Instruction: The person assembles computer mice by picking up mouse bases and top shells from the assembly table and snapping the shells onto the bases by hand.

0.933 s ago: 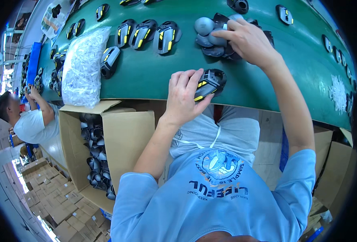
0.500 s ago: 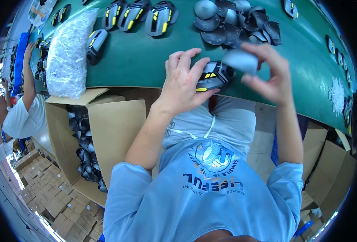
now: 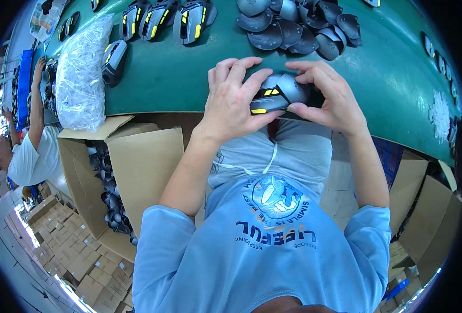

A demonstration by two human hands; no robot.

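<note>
A grey-and-black computer mouse (image 3: 268, 99) with yellow accents lies at the near edge of the green table. My left hand (image 3: 232, 99) grips its left end between fingers and thumb. Over the mouse's right end sits a smooth grey curved cover (image 3: 293, 88), held by my right hand (image 3: 333, 98) with fingers at the far side and thumb at the near side. Whether the cover is seated flush cannot be seen. Beyond my hands lies a pile of similar dark grey covers (image 3: 288, 36).
More mice (image 3: 195, 23) stand in a row at the far left, near a clear bag of small plastic pieces (image 3: 82, 78). An open carton (image 3: 145, 172) of dark covers is below the left edge. White bits (image 3: 439, 117) lie at right. A co-worker (image 3: 30, 156) is far left.
My right hand has brought the grey cover down and left onto the right end of the mouse. My left hand keeps its hold. The whole view has shifted slightly.
</note>
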